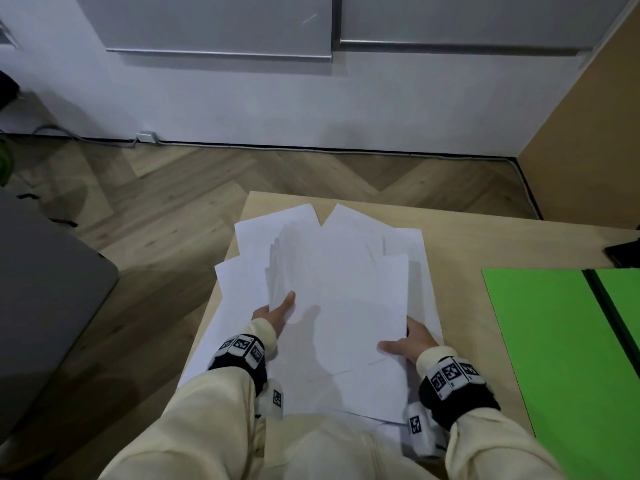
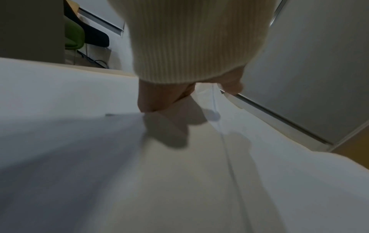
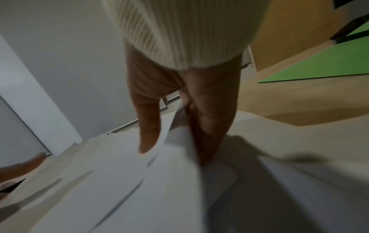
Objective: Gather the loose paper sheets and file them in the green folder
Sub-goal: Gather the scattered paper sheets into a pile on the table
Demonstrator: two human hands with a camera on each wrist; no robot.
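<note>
Several loose white paper sheets [image 1: 339,271] lie fanned and overlapping on the left part of the wooden table [image 1: 460,244]. My left hand [image 1: 273,315] grips the left edge of the upper sheets, thumb on top and fingers hidden beneath. My right hand [image 1: 414,339] pinches the right near edge of the same sheets [image 3: 123,173], thumb above and fingers under. The left wrist view shows my left hand [image 2: 189,97] with paper [image 2: 139,173] filling the foreground. The green folder [image 1: 554,341] lies open flat to the right, apart from the sheets, also visible as the folder [image 3: 319,66].
A black object [image 1: 623,252] sits at the table's far right edge. Dark grey furniture [image 1: 52,289] stands left of the table, with wooden floor [image 1: 173,202] between. The table's left edge [image 1: 221,268] runs under the overhanging sheets. A green chair [image 2: 73,36] stands in the background.
</note>
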